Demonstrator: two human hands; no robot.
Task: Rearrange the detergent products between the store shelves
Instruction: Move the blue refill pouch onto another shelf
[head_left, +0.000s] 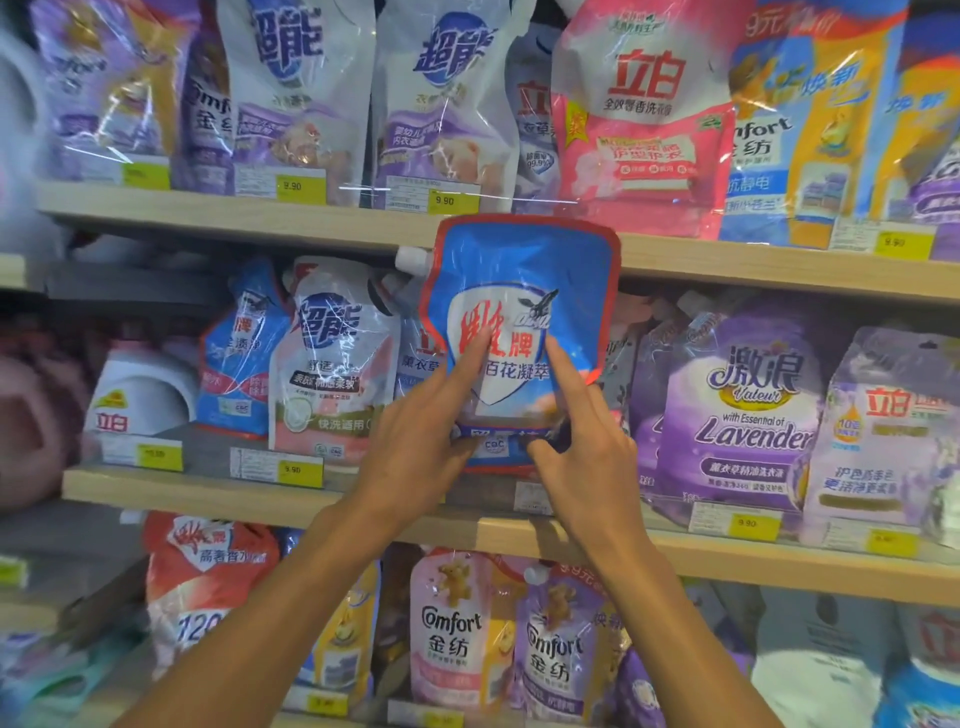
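The left hand (415, 452) and right hand (587, 462) both grasp 1 sealed, opaque blue pouch (524, 291) by its lower part, with index fingers on its front. It is held before the middle shelf (208, 493), its top overlapping the upper shelf (260, 218) edge. 1 purple Lavender pouch (737, 405) stands right, 1 white jug (140, 395) left. 3 stocked levels show.

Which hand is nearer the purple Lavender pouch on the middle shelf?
Right. The right hand grips the blue pouch just left of the Lavender pouch; the left hand holds the blue pouch's far side, further left.
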